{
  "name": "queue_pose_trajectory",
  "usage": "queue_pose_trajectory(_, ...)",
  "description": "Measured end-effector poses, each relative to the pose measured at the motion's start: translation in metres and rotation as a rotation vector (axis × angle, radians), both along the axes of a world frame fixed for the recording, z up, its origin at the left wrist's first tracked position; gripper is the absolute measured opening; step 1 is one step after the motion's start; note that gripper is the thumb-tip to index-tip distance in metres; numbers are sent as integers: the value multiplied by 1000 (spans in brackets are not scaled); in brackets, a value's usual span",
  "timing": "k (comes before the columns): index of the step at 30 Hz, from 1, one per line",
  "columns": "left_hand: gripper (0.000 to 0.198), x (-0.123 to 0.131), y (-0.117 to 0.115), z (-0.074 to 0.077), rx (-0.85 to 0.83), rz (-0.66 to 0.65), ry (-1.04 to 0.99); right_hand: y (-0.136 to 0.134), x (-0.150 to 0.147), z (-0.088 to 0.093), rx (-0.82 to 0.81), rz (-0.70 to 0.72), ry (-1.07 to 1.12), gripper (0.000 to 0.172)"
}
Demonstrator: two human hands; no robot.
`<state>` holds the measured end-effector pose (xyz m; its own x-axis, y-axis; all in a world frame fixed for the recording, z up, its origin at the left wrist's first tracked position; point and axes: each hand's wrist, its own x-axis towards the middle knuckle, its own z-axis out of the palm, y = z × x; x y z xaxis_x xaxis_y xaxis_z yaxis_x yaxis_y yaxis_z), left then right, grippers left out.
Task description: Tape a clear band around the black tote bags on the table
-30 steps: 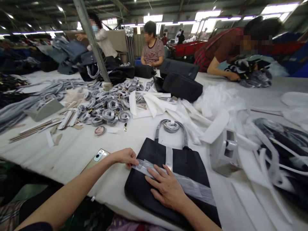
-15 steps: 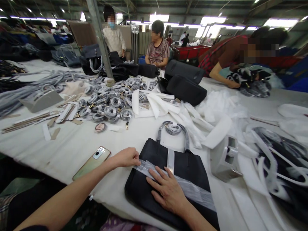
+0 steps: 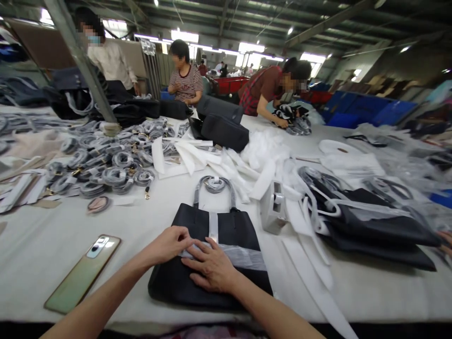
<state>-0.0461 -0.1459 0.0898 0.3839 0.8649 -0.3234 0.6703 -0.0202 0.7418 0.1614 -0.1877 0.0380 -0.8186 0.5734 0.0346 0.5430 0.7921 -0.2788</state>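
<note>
A black handbag (image 3: 208,287) lies flat on the white-covered table, its wrapped handles (image 3: 233,190) pointing away from me. A strip of translucent wrap (image 3: 243,257) crosses its front, and a shorter strip (image 3: 213,226) runs down from the top edge. My left hand (image 3: 176,242) is closed in a pinch at the left end of the wide strip. My right hand (image 3: 210,266) rests with fingers spread on the strip and the bag, close beside the left one. A coiled strap (image 3: 214,183) lies between the handles.
A phone (image 3: 83,273) lies to the left. Coiled straps (image 3: 116,176) are piled behind it. A tape dispenser (image 3: 273,207), white foam strips (image 3: 307,268) and more black bags (image 3: 374,230) are at the right. Across the table, people handle items; another person's hand (image 3: 447,240) shows at the right edge.
The view has swung right, showing more bags there. My left hand has moved inward along the strip from the bag's left edge, nearer my right hand.
</note>
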Motion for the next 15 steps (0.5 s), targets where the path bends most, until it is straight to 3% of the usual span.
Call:
queue_pose_trajectory(3,38,1,1,3,-13,24,-84,-2,3,-6,-16,-17,72,53)
queue_pose_trajectory(6,38,1,3,16,26,62,-96,-5,5,-18,-33,-65,203,70)
queue_pose_trajectory(10,32,11,5,50,219,22,21,-4,6,-36,-37,-254,464,89)
queue_pose_trajectory(15,28,43,3,92,415,-132,169,-4,2,-48,5,-494,691,80)
